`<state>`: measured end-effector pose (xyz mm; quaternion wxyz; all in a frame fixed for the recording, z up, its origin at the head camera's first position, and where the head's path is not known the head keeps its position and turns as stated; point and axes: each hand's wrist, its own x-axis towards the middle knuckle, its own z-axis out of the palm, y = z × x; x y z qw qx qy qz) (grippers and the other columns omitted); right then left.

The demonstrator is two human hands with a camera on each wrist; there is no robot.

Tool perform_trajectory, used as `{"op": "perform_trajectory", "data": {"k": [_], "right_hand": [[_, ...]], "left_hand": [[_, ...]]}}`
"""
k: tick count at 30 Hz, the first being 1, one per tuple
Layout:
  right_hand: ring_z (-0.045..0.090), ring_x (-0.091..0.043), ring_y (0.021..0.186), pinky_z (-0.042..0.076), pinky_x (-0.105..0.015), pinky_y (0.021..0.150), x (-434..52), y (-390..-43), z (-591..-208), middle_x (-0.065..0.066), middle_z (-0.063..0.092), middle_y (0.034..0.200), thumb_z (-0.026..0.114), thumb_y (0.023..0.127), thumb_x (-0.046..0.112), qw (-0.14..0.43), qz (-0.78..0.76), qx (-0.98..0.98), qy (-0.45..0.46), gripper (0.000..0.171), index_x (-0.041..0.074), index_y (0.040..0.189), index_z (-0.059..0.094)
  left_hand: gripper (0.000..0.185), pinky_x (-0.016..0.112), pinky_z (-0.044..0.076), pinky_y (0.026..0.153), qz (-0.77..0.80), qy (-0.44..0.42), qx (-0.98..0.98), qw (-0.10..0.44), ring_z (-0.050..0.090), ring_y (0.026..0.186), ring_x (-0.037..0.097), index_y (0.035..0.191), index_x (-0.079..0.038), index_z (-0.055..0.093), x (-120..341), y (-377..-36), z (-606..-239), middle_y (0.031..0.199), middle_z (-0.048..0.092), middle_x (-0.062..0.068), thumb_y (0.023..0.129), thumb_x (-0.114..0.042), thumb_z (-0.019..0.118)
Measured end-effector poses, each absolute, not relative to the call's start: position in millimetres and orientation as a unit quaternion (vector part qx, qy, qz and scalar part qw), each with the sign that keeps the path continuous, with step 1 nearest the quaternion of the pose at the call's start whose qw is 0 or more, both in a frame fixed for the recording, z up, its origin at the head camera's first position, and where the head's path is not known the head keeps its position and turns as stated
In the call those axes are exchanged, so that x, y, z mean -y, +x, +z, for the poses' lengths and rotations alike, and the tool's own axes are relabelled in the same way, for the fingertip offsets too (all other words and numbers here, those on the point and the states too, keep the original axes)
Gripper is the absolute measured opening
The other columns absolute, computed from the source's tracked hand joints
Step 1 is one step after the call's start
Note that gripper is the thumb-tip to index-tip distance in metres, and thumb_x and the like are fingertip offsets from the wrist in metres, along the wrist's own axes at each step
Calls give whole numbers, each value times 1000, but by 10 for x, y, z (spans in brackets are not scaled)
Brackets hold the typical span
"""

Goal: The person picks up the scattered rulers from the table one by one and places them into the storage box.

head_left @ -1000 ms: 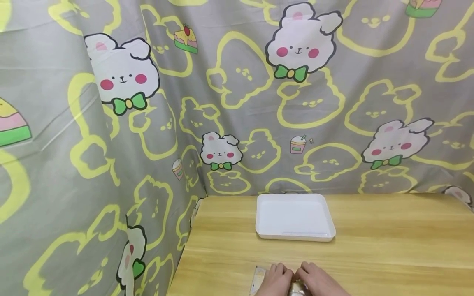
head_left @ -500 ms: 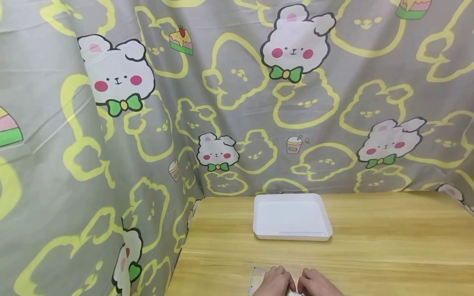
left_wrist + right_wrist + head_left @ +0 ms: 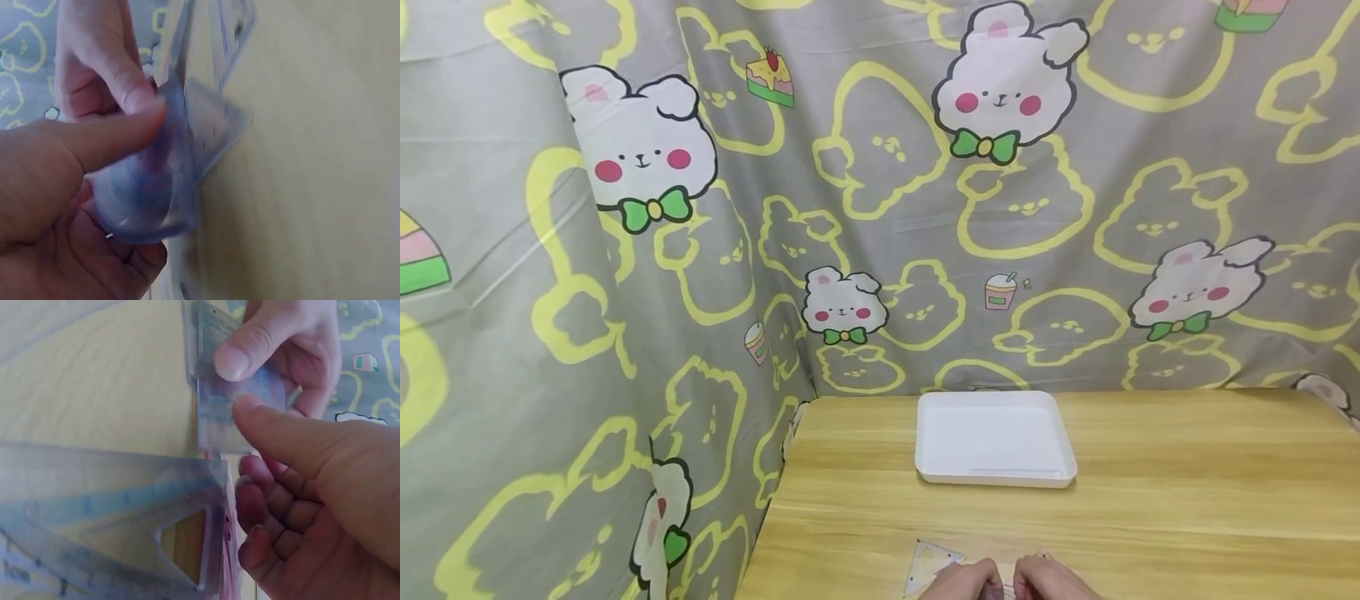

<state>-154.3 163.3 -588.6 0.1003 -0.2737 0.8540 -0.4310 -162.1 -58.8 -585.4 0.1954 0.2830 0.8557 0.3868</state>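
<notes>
Around the wood-grained table (image 3: 1187, 492), a grey curtain (image 3: 895, 242) printed with rabbits and yellow outlines was hung, so that the far edge and the left side were screened off. At the centre of the work, a clear plastic piece (image 3: 150, 194) was pinched by both hands, between them at the near part of the table. By the left hand (image 3: 964, 580) it was gripped with the thumb laid across its face and the fingers curled behind, presumably because something so thin and smooth could be kept steady only by pressure from both faces. By the right hand (image 3: 1054, 580) it was pinched more lightly, it seemed, with the thumb tip set close to the other thumb. Little gap was left in either grip beyond the thickness of the plastic.

Just beside the right hand's fingers, a clear set square (image 3: 125, 499) was seen; whether it was touched could not be told. A pink strip (image 3: 232, 550) was visible along its edge, too blurred to be identified. To the left, a dotted clear piece (image 3: 921, 568) was laid flat, partly covered by the hand. Farther out, a white tray (image 3: 992, 442) was placed near the curtain, perhaps so that elbow room was left in front.
</notes>
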Motion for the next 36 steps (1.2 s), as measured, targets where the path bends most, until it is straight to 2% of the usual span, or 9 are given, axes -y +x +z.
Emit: {"op": "perform_trajectory", "data": {"k": [4,8,11,17,20,23,27,32,36], "right_hand": [[43,3,70,36,-22,58,-1654,-1550,-5894,20,49,73,77,88,16,131,-472,-826,-280,19,21,83,59],[44,8,72,38,-19,57,-1670,-1582,-5928,18,54,76,71,95,6,82,-507,-784,-349,16,15,91,58],[48,11,69,44,-18,53,-1693,-1610,-5911,12,62,75,65,99,1,63,-537,-753,-375,13,11,96,58],[62,1,64,54,-28,51,-1730,-1680,-5709,-4,70,74,61,102,0,117,-586,-729,-332,6,6,103,61],[66,-5,64,57,-32,53,-1744,-1726,-5594,-8,71,76,62,103,2,132,-600,-730,-301,4,5,105,62],[66,-10,63,57,-33,52,-1762,-1807,-5515,-11,71,77,64,102,4,108,-597,-739,-293,3,3,104,63],[66,-11,60,56,-33,51,-1817,-1983,-5459,-11,71,78,67,100,3,43,-573,-760,-304,4,2,104,65],[67,-14,67,57,-30,58,-1887,-2249,-5368,-6,71,81,66,100,1,-16,-538,-781,-316,7,5,105,66],[68,-13,73,55,-26,65,-1861,-2454,-5286,-1,73,83,69,98,4,-51,-507,-806,-301,7,9,102,68]], "left_hand": [[13,13,50,67,440,269,-830,211,58,67,-9,98,-8,66,660,-1587,-5840,75,69,-11,92,-13,77],[13,14,51,68,483,272,-805,210,60,72,-9,103,-5,65,703,-1595,-5821,81,73,-7,97,-13,73],[13,17,53,72,529,252,-780,219,64,81,-6,108,-7,63,719,-1591,-5782,91,73,-9,101,-16,68],[16,25,61,71,633,182,-710,249,73,79,6,119,-11,62,779,-1620,-5617,93,73,-5,103,-11,64],[17,27,62,70,643,191,-702,238,74,77,8,120,-10,62,781,-1704,-5540,92,74,1,103,-8,63],[20,27,62,71,634,210,-713,211,74,78,7,122,-7,63,746,-1827,-5470,93,76,4,102,-8,64],[22,28,62,73,612,220,-741,169,74,81,10,123,-5,66,676,-2033,-5377,94,77,6,101,-8,67],[15,39,64,75,620,220,-738,152,78,84,24,113,-1,67,619,-2354,-5283,93,78,12,99,-4,70],[14,40,64,74,622,214,-742,130,78,82,24,109,-1,65,626,-2627,-5233,91,78,15,97,0,71]]}}
